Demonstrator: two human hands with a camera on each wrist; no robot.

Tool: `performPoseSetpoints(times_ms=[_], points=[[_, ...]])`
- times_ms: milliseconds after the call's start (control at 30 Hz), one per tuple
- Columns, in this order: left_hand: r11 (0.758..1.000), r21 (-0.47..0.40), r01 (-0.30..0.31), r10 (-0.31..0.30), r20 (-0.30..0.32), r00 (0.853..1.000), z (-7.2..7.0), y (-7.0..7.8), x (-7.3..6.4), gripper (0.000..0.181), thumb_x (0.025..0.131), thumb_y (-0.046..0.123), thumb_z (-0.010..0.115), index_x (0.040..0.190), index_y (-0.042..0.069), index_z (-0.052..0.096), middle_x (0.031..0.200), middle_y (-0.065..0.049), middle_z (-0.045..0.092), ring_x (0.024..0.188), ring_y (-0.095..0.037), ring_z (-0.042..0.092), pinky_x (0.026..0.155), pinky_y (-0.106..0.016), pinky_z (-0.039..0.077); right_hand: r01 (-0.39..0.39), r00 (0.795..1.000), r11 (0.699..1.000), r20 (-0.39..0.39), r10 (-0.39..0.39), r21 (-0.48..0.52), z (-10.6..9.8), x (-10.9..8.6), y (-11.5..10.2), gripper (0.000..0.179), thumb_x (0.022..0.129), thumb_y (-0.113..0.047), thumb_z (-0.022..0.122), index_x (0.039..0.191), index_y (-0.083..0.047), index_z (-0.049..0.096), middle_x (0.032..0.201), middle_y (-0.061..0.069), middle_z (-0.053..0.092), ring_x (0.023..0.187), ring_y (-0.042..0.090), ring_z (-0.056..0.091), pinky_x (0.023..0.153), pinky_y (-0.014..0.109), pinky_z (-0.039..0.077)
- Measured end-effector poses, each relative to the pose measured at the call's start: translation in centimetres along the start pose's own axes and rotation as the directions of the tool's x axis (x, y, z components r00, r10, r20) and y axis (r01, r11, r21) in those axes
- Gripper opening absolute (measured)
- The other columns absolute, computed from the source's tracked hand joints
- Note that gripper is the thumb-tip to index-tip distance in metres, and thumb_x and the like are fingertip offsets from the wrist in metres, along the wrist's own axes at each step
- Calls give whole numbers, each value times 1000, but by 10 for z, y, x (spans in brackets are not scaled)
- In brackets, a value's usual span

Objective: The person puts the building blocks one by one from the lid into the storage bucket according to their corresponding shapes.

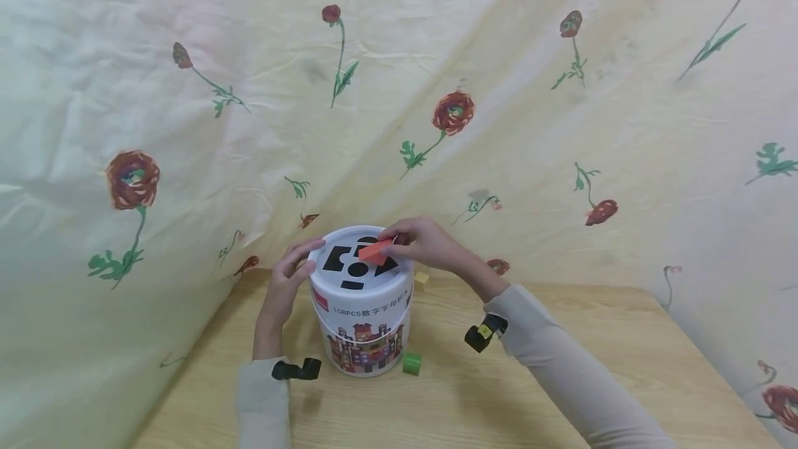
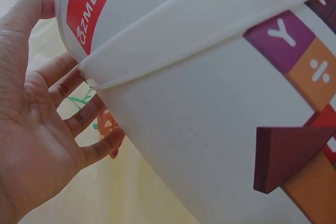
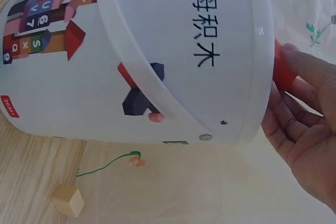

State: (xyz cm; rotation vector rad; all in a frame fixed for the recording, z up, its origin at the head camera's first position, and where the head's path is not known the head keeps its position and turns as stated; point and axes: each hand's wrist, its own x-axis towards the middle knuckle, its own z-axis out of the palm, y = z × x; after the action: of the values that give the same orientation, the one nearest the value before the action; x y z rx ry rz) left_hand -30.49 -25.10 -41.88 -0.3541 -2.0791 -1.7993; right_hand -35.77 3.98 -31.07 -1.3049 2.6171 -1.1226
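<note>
A white toy-block bucket (image 1: 364,310) with a handle stands upright, its white lid (image 1: 337,279) pierced by several dark shaped holes. Between its thumb and fingers my right hand (image 1: 427,244) pinches an orange-red block (image 1: 375,253) over the lid, close to the holes. In the right wrist view that block (image 3: 283,69) is partly hidden behind the lid's rim. My left hand (image 1: 287,289) steadies the bucket from the left, touching its rim and side. The left wrist view shows the left hand's (image 2: 44,114) fingers fairly straight against the bucket.
A green cylinder block (image 1: 411,364) lies on the wooden table (image 1: 499,393) by the bucket's front right. Behind the bucket's right side is a small plain yellowish block (image 1: 422,278). Flower-printed cloth (image 1: 386,54) hangs around the table's back and sides.
</note>
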Motion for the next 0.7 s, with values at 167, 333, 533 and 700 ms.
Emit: performPoseSetpoints(times_ms=[167, 333, 533, 700], points=[[1000, 4, -10, 10, 8, 1000, 1, 2, 0, 41, 101, 19, 57, 141, 11, 60, 147, -3, 51, 132, -16, 46, 105, -29, 45, 5, 999, 999, 45, -7, 36, -8, 0, 1, 29, 100, -20, 65, 122, -4, 72, 114, 9, 74, 97, 19, 66, 87, 32, 57], [1000, 5, -12, 12, 10, 1000, -1, 2, 0, 41, 101, 19, 57, 141, 11, 60, 146, -3, 51, 133, -18, 46, 104, -27, 46, 14, 993, 1000, 116, -16, 18, -13, 1, 0, 25, 103, -18, 58, 120, -5, 72, 118, 10, 71, 105, 23, 62, 93, 37, 54], [1000, 9, -2, 2, 6, 1000, -1, 2, -1, 40, 101, 20, 58, 140, 12, 61, 146, -1, 51, 133, -17, 45, 107, -39, 43, 30, 979, 1000, 202, -28, -4, -11, 7, -2, 25, 107, -18, 50, 112, -8, 73, 114, 9, 68, 104, 22, 59, 94, 37, 51], [1000, 11, -3, 3, 3, 1000, -1, 2, -1, 40, 101, 20, 57, 140, 12, 61, 146, -2, 51, 133, -16, 46, 106, -34, 45, 6, 973, 1000, 230, -5, 0, -10, 11, -9, 27, 108, -13, 45, 104, -5, 70, 111, 12, 65, 104, 24, 57, 92, 36, 49]])
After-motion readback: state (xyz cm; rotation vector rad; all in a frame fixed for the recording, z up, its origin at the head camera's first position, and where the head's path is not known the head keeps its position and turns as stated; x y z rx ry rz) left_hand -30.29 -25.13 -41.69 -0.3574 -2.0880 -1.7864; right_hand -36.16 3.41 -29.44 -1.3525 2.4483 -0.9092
